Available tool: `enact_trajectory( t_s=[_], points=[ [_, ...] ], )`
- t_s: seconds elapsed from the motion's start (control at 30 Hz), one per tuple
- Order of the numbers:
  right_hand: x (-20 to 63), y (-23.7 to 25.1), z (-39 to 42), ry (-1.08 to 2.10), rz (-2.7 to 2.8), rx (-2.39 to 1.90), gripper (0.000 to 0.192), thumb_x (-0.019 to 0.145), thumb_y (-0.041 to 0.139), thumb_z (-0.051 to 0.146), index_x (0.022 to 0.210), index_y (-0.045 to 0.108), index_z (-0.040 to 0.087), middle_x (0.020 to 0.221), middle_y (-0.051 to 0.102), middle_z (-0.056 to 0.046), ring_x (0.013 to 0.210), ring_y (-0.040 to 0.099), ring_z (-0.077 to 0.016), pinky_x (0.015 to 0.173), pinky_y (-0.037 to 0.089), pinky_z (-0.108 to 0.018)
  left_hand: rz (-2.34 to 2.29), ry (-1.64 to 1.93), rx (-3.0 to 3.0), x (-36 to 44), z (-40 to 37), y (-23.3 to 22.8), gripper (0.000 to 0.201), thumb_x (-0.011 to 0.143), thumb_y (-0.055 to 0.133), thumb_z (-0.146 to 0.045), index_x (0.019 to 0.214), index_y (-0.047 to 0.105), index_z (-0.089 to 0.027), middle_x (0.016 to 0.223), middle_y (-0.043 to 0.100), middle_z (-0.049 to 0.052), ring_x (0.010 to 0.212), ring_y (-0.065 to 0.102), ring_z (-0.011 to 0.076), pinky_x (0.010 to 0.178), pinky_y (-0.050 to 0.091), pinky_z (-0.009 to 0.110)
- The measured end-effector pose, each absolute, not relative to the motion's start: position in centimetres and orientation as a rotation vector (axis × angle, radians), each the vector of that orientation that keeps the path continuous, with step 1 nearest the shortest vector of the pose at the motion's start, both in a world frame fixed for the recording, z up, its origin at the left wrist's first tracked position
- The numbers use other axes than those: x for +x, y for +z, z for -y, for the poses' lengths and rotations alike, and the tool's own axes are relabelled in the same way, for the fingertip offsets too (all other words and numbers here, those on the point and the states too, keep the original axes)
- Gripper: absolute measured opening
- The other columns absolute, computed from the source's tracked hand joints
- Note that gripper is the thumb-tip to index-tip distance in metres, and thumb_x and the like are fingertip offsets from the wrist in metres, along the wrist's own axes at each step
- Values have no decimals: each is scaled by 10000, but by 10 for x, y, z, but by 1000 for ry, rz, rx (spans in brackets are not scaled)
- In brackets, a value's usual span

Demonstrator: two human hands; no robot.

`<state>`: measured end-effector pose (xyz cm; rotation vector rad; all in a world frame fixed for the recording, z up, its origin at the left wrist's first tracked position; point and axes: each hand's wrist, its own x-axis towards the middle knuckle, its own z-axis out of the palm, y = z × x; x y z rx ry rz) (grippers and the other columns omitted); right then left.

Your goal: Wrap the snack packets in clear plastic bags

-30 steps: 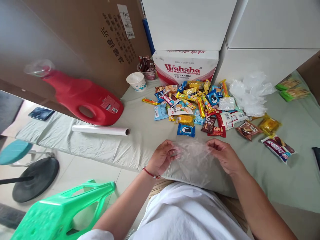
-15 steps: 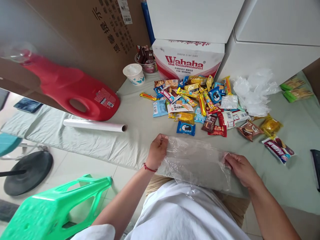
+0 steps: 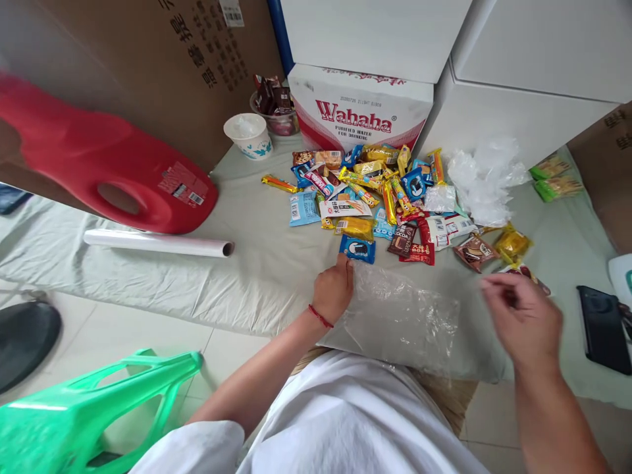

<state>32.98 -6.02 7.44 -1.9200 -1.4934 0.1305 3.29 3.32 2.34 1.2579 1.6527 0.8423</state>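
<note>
A clear plastic bag lies flat on the pale green table cover just in front of me. My left hand pinches the bag's left upper corner, close to a blue snack packet. My right hand hovers off the bag to its right, fingers apart and holding nothing, above a dark red snack packet. Beyond the bag spreads a pile of wrapped snacks in many colours.
A red jug lies on its side at left beside a white roll. A paper cup, a Wahaha box, crumpled clear bags and a black phone stand about. A green stool is at lower left.
The bag went from bunched between both hands to spread flat. My right hand has let go of it and moved right; my left hand still grips the left corner.
</note>
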Motion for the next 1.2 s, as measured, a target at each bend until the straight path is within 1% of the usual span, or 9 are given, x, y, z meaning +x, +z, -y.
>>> enact_trajectory(
  t_s=[0.13,0.2,0.37,0.57,0.7,0.83,1.0,1.13,1.2],
  points=[
    [264,63,33,313,2328,-1456,433,914,687,274,1345,650,275,1397,621,-124,1302,524,-345,1094,440,-559,-1520,900,1228,33,-33,25,188,865,717,-248,777,552,-259,548,403,-45,591,500,222,667,314,263],
    [251,52,22,275,2405,-1456,400,936,631,202,1333,663,251,1455,582,-130,1379,446,-353,1131,394,-598,-1459,909,1272,32,-34,25,193,887,689,-256,764,541,-261,576,459,-33,557,457,205,637,281,267],
    [270,55,5,375,2204,-1433,182,1002,575,286,1003,752,243,1144,713,-94,1180,564,-282,1021,475,-476,-1325,907,1379,28,-36,23,198,929,614,-260,758,516,-255,601,493,-27,549,431,182,622,262,281],
    [292,82,4,745,1832,-1537,211,1001,591,412,978,687,226,904,702,-29,854,646,-189,800,516,-326,-1059,737,1453,33,-38,21,287,845,699,-465,930,573,-222,597,440,-74,554,398,141,592,282,263],
    [302,100,16,920,1498,-1485,203,979,642,424,952,646,222,743,650,6,697,652,-160,650,531,-273,-949,343,1720,28,-41,23,292,778,734,-380,999,685,-196,621,476,-69,586,447,132,585,313,253],
    [300,124,47,1083,1261,-1439,179,963,675,401,974,615,233,645,544,50,525,620,-141,462,488,-235,-786,319,1902,9,-38,31,112,803,708,-301,794,724,-190,871,629,32,880,594,190,837,469,304],
    [275,129,104,1300,835,-1425,235,951,677,441,966,562,237,647,499,65,367,489,-80,312,342,-182,-423,387,1640,-40,-13,49,212,862,729,-397,821,670,-198,1240,691,119,1365,529,295,1145,417,424],
    [257,106,134,1433,554,-1420,262,943,685,456,956,535,241,643,468,78,342,415,-46,293,290,-158,-444,355,1403,-89,7,61,301,824,773,-487,847,701,-196,944,757,110,1072,716,320,1058,506,499],
    [255,88,137,1442,566,-1427,291,945,678,481,923,518,239,685,492,68,362,427,-44,301,297,-162,-504,363,1347,-103,8,64,328,802,793,-498,847,709,-184,988,752,139,1082,710,345,1014,533,517]
  ],
)
